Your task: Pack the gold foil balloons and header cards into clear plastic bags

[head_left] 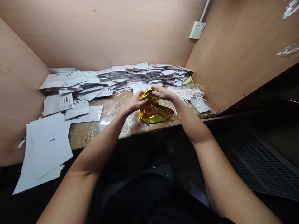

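A crumpled, shiny gold foil balloon (pixel 156 112) hangs limp between my hands, just over the front part of the bench. My left hand (pixel 137 102) is closed on its left upper edge, fingers and thumb pinching the foil. At the top right of the foil, my right hand (pixel 163 92) pinches it between thumb and fingers. The lower part of the foil spreads to the right, near the bench's front edge. Some of its upper part is hidden behind my fingers.
White printed packets (pixel 144 74) lie heaped along the back wall and left side. Large white sheets (pixel 48 143) overhang the front left edge. Thin white sticks (pixel 190 93) and a clear plastic bag (pixel 200 105) lie at right. A socket (pixel 197 30) is on the wall.
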The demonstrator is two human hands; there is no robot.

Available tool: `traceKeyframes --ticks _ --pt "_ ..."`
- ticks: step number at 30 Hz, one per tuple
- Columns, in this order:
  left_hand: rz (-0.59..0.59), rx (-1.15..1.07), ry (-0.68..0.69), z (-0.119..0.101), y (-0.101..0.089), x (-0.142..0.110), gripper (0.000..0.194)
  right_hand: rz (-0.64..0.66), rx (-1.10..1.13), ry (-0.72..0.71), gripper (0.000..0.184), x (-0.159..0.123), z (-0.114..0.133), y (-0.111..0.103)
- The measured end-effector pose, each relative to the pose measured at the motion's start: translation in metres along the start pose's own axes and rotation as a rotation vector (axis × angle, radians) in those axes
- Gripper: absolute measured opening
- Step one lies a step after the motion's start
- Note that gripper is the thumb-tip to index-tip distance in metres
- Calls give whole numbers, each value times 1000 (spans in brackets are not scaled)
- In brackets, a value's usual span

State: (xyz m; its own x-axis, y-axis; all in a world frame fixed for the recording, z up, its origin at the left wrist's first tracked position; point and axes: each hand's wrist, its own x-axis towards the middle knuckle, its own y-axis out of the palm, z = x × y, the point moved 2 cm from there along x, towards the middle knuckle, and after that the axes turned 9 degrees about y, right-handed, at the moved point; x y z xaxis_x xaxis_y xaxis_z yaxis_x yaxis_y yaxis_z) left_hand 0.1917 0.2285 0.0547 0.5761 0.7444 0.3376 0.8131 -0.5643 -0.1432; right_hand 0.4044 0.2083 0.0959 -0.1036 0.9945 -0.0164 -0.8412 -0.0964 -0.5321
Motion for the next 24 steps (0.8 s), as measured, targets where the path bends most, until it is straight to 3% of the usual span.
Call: traceKeyframes --ticks 3,5,9,11,14,15,17,19,21,24 --pt "-195 97 -1 -8 -4 20 17 -7 184 -5 24 -8 -5 -1" --pt "-305 252 79 -19 -15 25 7 -65 372 -1 40 -13 -9 -5" --pt "-622 603 265 -47 -30 6 8 -109 600 -2 58 -22 -8 -12" --pt "-528 563 184 -52 -23 -8 25 -82 648 -13 61 -25 -4 -10" --pt "-216 89 -7 -44 -1 -18 39 -14 651 -42 66 -27 1 0" --pt "-192 -93 -28 -40 4 -18 43 -9 642 -53 68 -28 2 5" --pt "-295 -311 -7 -34 5 -13 57 -60 625 -85 67 -29 4 11" --pt "-457 -270 34 -29 -1 -7 67 -183 598 -118 61 -29 6 13" --pt "-544 -91 93 -32 -11 0 69 -280 518 -137 54 -27 11 8" --pt "-433 142 232 -53 -27 12 58 -249 284 -168 41 -21 30 -8"
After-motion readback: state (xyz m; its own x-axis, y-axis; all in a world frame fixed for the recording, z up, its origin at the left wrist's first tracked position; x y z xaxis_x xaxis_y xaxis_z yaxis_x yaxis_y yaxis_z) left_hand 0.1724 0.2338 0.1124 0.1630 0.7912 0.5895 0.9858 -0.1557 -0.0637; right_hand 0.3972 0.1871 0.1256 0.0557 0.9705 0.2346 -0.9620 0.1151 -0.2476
